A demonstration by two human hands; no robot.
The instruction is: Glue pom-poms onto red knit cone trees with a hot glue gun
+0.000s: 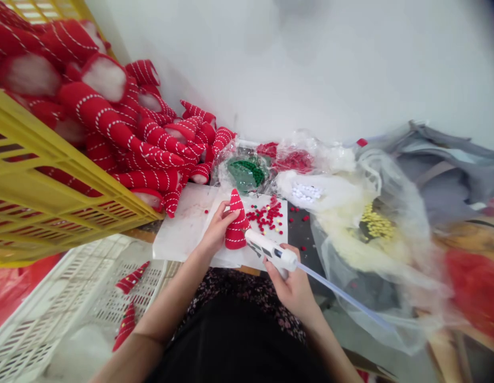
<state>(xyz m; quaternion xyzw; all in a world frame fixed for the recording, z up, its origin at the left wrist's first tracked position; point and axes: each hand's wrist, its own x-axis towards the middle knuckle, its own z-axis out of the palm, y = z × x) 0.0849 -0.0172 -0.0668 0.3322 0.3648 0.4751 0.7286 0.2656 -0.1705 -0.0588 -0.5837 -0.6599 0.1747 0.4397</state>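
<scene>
The left hand (218,230) pinches a red striped fabric cone (236,221) above white paper (186,226), while the right hand (291,290) grips a hot-glue gun (273,251) directed at the cone's side.

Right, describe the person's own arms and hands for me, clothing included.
The left hand and right hand are ungloved, with no watch visible. The forearms show no sleeves. Black clothing is worn, with dark, pinkish-printed fabric beyond it.
</scene>
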